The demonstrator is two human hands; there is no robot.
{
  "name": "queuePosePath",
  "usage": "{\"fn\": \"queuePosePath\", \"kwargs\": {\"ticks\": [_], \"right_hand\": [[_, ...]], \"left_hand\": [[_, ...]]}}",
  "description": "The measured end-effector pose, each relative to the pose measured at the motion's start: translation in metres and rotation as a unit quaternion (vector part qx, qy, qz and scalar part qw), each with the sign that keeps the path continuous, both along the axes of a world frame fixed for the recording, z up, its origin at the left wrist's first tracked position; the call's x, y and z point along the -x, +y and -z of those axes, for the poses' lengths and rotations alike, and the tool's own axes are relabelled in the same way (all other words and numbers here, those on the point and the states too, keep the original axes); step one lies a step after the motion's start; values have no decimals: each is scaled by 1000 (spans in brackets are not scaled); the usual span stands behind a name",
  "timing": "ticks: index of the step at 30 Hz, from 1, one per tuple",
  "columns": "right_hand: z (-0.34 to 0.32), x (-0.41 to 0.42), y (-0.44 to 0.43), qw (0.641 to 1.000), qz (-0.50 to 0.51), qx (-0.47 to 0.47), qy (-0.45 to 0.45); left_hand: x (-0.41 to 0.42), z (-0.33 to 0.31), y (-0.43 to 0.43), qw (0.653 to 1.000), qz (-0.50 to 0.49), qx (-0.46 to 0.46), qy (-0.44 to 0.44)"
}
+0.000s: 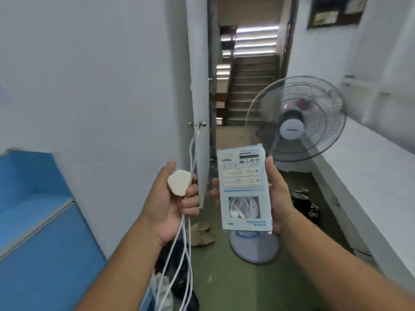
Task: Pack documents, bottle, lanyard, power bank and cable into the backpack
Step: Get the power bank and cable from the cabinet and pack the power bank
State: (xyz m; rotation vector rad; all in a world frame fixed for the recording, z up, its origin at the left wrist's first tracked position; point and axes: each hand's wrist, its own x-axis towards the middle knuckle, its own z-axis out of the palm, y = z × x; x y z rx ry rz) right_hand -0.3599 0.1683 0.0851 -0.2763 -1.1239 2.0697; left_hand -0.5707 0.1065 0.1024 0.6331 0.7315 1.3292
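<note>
Left hand [170,198] grips plug [179,183] and cable [179,250]; right hand [278,198] clasps earphone box [243,189], print unreadable

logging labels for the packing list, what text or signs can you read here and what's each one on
"EARPHONE": upside down near the top of the earphone box held in the right hand.
"WIRED EARPHONE": upside down along the box's bottom edge; blurred, so a best reading.
"ISO" mark beside small round symbols, under the top heading.
Barcode and spec panels on the box: too small to read.
Fan hub badge: blurred.
White plug in the left hand: no text visible.
</note>
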Motion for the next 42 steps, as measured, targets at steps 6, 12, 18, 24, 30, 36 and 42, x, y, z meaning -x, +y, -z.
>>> {"fn": "queuePosePath", "kwargs": {"ticks": [6, 12, 18, 24, 30, 36, 42], "right_hand": [[5, -177, -21, 987, 156, 9, -19], [16, -322, -68, 946, 319, 47, -33], [23, -411, -136, 888, 453, 62, -59], [32, -464, -210, 804, 585, 85, -63], [36, -468, -255, 687, 702, 131, -136], [36, -450, -278, 549, 722, 193, -374], [49, -434, -284, 401, 705, 221, -542]], "left_hand": [[-171, 2, 51, 987, 162, 6, -9], [-329, 14, 63, 953, 302, 18, -2], [-444, 26, 54, 906, 418, 48, 35], [-546, 40, 38, 830, 548, 71, 76], [-614, 64, 31, 760, 625, 11, 180], [-669, 102, 27, 664, 550, -254, 438], [-692, 154, 21, 530, 440, -463, 557]]}}
